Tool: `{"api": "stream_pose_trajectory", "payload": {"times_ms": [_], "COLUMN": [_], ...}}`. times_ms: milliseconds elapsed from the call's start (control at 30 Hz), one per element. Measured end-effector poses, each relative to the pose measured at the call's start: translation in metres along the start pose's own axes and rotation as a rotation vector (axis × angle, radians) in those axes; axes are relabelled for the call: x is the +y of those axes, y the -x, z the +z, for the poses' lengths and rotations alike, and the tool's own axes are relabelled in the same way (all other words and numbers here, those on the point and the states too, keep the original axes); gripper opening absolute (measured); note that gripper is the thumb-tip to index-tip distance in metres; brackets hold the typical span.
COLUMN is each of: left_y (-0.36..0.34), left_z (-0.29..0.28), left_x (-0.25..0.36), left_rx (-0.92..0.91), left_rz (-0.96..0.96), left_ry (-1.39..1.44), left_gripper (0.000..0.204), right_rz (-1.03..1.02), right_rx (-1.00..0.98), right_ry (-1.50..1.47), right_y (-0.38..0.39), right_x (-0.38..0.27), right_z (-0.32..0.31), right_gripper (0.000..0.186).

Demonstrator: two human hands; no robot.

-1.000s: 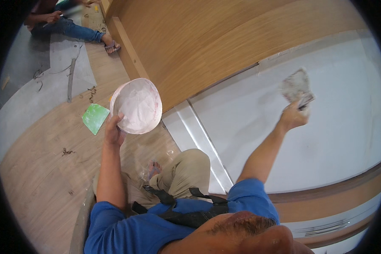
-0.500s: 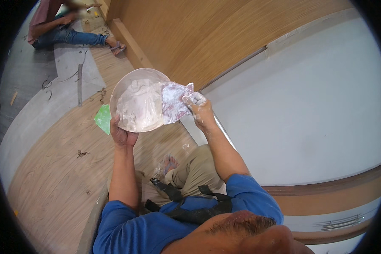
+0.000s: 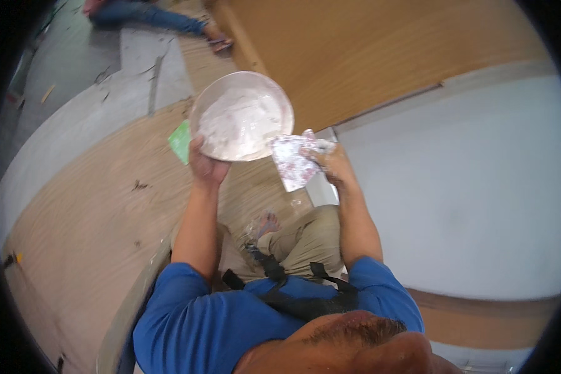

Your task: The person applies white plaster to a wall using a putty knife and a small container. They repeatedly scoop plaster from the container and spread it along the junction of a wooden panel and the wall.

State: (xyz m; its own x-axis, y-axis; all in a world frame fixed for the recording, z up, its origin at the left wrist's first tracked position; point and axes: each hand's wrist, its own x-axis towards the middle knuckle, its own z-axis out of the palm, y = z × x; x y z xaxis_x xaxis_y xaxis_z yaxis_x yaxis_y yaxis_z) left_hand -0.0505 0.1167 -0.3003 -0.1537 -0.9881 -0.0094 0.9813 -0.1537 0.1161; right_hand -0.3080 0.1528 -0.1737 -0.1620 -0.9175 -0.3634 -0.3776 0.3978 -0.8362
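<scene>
My left hand (image 3: 209, 162) grips the lower left side of a round, shallow bowl (image 3: 242, 115) that has pale, whitish paste inside. My right hand (image 3: 330, 161) is closed on a flat scraper (image 3: 291, 165), square-edged and mottled with white and reddish smears. The scraper is tilted at the bowl's lower right rim; I cannot tell whether it touches it. A green square sheet or plate (image 3: 179, 140) lies on the floor behind my left hand, partly hidden by the bowl.
A seated person's leg in jeans (image 3: 154, 19) is at the upper left. Wooden panelling (image 3: 393, 47) runs along the top, beside a large white panel (image 3: 449, 199) on the right. Wood-look flooring (image 3: 87, 212) meets grey sheeting (image 3: 65, 75) at the left, with scraps on it.
My right hand has come left from over the white panel to the bowl with the scraper, which now sits lower on the rim. The bowl has moved up and to the right in view.
</scene>
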Motion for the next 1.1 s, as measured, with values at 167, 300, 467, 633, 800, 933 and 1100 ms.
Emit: {"api": "stream_pose_trajectory", "payload": {"times_ms": [167, 300, 467, 633, 800, 933, 1100], "left_y": [0.003, 0.01, 0.007, 0.007, 0.011, 0.011, 0.012], "left_z": [0.01, 0.012, -0.003, -0.013, -0.023, -0.041, -0.026], "left_x": [0.021, 0.027, 0.021, 0.006, -0.005, -0.018, -0.016], "left_rx": [0.027, 0.043, 0.072, 0.038, -0.011, 0.005, 0.072], "left_rz": [0.019, 0.054, 0.105, 0.096, 0.078, 0.078, 0.088], "left_ry": [0.058, 0.047, -0.093, -0.056, -0.055, -0.09, -0.189], "left_gripper": [0.08, 0.081, 0.079, 0.076, 0.079, 0.083, 0.086], "right_rz": [-0.027, -0.002, -0.179, -0.215, -0.31, -0.318, -0.433], "right_rx": [-0.012, 0.21, 0.214, 0.12, 0.079, 0.076, 0.062], "right_ry": [0.067, 0.106, -0.19, -0.146, -0.399, -0.599, -0.791], "right_y": [0.012, 0.02, 0.032, 0.025, 0.024, 0.029, 0.015], "right_x": [-0.017, -0.015, -0.035, -0.042, -0.038, -0.032, 0.008], "right_z": [-0.012, -0.045, -0.033, -0.027, -0.025, -0.021, -0.003], "right_gripper": [0.022, 0.022, 0.025, 0.029, 0.031, 0.028, 0.026]}}
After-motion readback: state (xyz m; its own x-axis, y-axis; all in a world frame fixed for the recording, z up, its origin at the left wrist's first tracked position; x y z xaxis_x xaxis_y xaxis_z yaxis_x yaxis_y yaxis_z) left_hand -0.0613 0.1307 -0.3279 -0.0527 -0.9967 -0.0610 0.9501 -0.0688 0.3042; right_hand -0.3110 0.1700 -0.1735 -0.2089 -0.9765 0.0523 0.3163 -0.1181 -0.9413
